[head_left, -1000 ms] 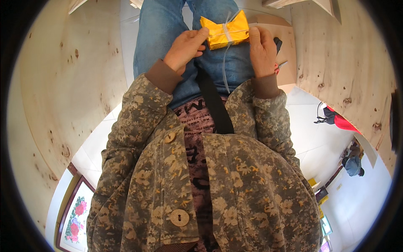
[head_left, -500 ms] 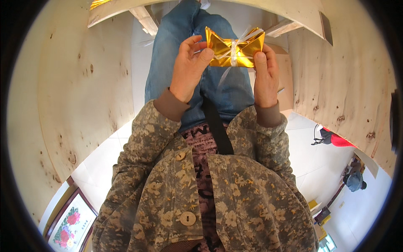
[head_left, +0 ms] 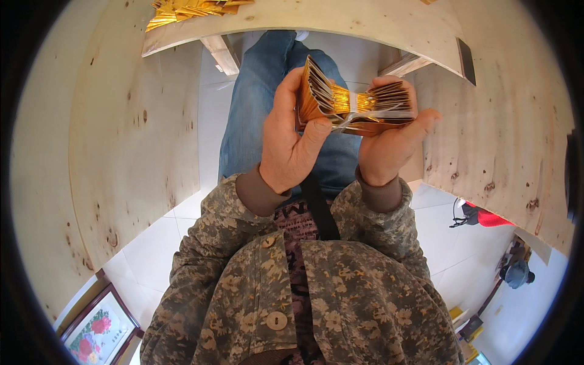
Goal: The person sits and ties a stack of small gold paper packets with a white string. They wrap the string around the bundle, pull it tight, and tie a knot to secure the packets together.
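A bundle of folded gold foil papers (head_left: 350, 102) is held over my lap, tied round its middle with a clear plastic strip. Its layered edges fan out at both ends and face up. My left hand (head_left: 285, 137) grips the left end, thumb on the near side and fingers behind. Under the right end lies my right hand (head_left: 386, 152), palm turned up, its thumb stretched out to the right and its fingers curling round the far side. Part of those fingers is hidden by the bundle.
Ahead is a wooden tabletop (head_left: 340, 23) with a pile of gold foil papers (head_left: 188, 11) at its far left. Wooden panels stand at my left (head_left: 137, 121) and right (head_left: 480, 131). A red item (head_left: 494, 218) is at the right, a framed flower picture (head_left: 100, 325) at the lower left.
The bundle has been tipped over, from its flat folded face to its layered edges. My right hand has turned palm up beneath it. The view has shifted, showing more tabletop and gold papers.
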Tool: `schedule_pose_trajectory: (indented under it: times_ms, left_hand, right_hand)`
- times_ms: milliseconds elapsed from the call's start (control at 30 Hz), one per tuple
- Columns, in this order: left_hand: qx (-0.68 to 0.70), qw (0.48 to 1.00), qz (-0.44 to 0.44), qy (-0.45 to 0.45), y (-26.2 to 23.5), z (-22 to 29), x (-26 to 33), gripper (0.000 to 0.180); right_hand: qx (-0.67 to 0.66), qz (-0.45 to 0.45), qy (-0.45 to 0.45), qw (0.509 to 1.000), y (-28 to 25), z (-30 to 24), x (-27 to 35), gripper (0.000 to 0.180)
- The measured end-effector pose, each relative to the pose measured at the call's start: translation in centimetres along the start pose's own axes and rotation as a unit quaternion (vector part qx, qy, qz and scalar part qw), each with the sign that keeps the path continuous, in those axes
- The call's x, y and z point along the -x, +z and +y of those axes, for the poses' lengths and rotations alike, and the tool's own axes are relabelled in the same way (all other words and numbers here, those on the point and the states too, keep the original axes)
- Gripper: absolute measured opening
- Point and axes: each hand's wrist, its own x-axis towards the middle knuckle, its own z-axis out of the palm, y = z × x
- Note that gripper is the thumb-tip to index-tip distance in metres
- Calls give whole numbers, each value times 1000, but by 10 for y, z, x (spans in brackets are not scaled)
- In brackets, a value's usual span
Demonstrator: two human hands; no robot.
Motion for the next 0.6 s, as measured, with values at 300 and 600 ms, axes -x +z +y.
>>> schedule_pose_trajectory:
  times_ms: [300,600]
  left_hand:
    - [-82,991,80,70,7,7,-8,99]
    - [-192,958,74,202,4,-2,-12,94]
  right_hand:
    - [-3,-11,-39,999,-1,0,-5,90]
    - [-23,8,-37,999,0,-2,-10,98]
